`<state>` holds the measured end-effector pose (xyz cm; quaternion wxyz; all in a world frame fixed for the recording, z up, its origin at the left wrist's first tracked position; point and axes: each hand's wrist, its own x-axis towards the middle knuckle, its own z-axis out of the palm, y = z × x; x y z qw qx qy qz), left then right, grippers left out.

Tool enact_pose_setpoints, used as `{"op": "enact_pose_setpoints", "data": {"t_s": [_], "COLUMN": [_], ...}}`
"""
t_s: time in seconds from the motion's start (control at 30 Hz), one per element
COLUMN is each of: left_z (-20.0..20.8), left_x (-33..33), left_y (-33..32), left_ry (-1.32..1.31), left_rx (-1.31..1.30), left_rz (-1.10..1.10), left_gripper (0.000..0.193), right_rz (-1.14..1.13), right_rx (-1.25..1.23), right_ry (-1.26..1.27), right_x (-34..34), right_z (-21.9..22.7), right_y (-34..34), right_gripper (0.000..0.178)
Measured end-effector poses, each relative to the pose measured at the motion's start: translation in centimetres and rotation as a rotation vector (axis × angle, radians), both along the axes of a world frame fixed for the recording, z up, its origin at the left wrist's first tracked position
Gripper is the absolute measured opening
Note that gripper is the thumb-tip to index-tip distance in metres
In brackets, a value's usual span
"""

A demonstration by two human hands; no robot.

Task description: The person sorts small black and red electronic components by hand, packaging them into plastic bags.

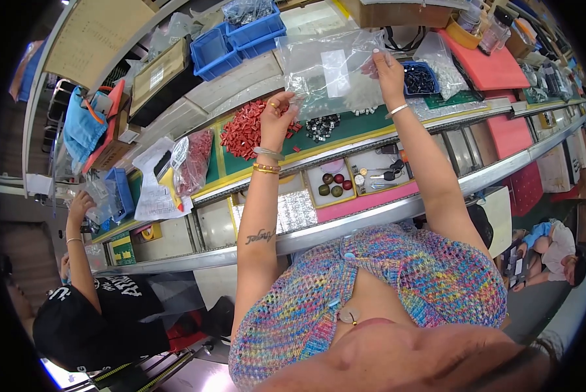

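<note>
A clear plastic bag (pixel 309 59) with a white label (pixel 336 75) is stretched between my hands above the bench. My left hand (pixel 278 121) pinches its lower left corner, and my right hand (pixel 389 73) grips its right edge. Whether anything is inside the bag is hard to tell, since things behind show through it. Beside and below my left hand spreads a pile of small red parts (pixel 240 134). Under the bag's lower edge lie small black parts (pixel 321 128), with a few small white parts (pixel 366 111) to their right.
Blue bins (pixel 214 53) stand at the back left; a blue tray of dark parts (pixel 420 78) sits beyond my right wrist. A bag of red parts (pixel 197 160) lies left. A drawer in front holds round fruit (pixel 332 179) and keys (pixel 391 175). A co-worker's hand (pixel 80 206) works far left.
</note>
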<state>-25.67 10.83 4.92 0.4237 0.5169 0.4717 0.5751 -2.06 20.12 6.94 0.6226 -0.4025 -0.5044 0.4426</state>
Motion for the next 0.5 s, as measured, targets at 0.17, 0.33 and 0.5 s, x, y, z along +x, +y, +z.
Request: {"op": "enact_pose_setpoints", "data": {"t_s": [0.17, 0.33, 0.5], "left_z": [0.6, 0.0, 0.5], "left_x": [0.3, 0.3, 0.0], "left_y": [-0.3, -0.7, -1.2], "left_ry": [-0.31, -0.176, -0.236], "left_rx": [-0.044, -0.101, -0.097], "left_rz": [0.056, -0.022, -0.107], "left_gripper": [0.024, 0.029, 0.033], "right_rz": [0.015, 0.032, 0.029], "right_rx": [-0.04, -0.052, -0.029], "right_ry": [0.034, 0.022, -0.001], "right_x": [0.1, -0.4, -0.3], "right_z": [0.1, 0.1, -0.2], "right_y": [-0.8, -1.4, -1.8], "right_gripper": [0.035, 0.034, 0.033]}}
